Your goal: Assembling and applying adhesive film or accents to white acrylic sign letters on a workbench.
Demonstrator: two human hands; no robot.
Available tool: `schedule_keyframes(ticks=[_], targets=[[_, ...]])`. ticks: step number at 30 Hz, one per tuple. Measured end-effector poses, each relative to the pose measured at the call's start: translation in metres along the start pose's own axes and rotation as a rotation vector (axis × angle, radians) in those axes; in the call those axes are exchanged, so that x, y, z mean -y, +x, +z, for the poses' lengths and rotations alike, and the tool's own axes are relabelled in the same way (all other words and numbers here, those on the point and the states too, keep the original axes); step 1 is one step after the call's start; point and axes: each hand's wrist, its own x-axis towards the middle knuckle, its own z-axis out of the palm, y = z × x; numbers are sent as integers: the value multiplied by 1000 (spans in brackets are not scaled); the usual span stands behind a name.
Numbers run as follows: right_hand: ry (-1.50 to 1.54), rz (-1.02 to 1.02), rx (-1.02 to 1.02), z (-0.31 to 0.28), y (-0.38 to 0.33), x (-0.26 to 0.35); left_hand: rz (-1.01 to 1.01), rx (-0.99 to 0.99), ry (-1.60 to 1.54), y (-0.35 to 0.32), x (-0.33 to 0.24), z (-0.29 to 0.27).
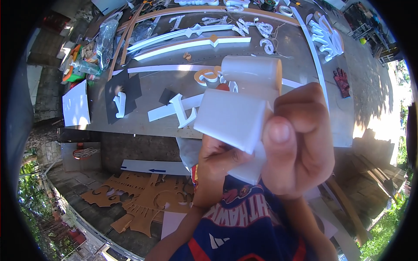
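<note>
Close in front of me I hold up a white sign letter piece [230,117] with a wide smooth side wall, a rounded curve at its far end and a tan edge. My right hand [302,139] is closed on its right side, thumb pressed near the edge. My left hand [220,161] grips it from below, its fingers partly hidden behind the piece. Which letter it is, I cannot tell. Just beyond my hands, a white L-shaped letter [180,111] and a curved letter with a tan face [205,77] lie on the grey table [148,93].
Long white strips [191,48] and several white letters [265,29] lie farther back. A small white letter [119,104] rests on black sheets at left. A red glove [342,82] lies at the right edge. Cut brown board [161,195] is below the table's near edge.
</note>
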Motion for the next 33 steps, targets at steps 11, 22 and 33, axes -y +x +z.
schedule_keyframes(ticks=[11,22,33], targets=[[14,218,66,-10,-7,10,65,-171,127,-8,18,4],[36,164,21,-10,-21,-4,53,-296,-120,-11,13,9],[-101,202,127,-30,-51,-9,322,-281,-123,8,7,16]])
